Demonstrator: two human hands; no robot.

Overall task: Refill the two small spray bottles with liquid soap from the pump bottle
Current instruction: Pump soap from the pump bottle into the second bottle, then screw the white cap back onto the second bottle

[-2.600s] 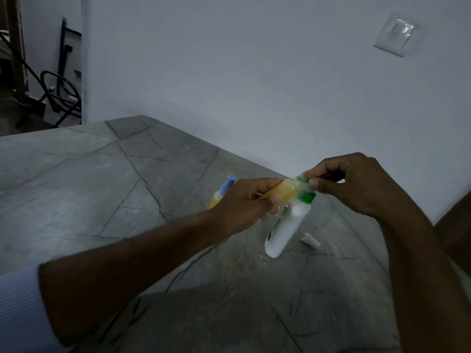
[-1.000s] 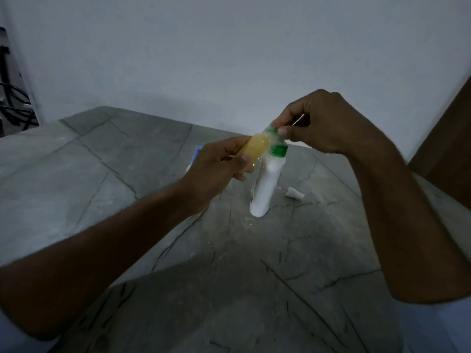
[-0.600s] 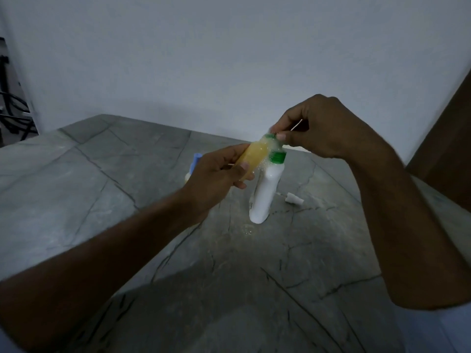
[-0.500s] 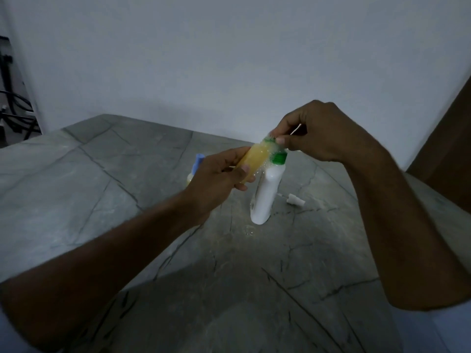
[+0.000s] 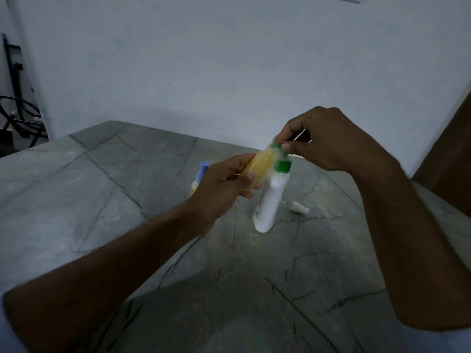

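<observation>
Foam (image 5: 276,159) blurs spray bottle (image 5: 260,165) neck under right hand (image 5: 323,141).

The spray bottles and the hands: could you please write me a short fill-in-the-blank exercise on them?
1. The left hand grips a small bottle of ____ liquid.
2. The right hand pinches that bottle's ____ top.
3. The white pump bottle stands ____ on the table.
4. The other small bottle has a ____ cap.

Missing: yellow; green; upright; blue
</observation>
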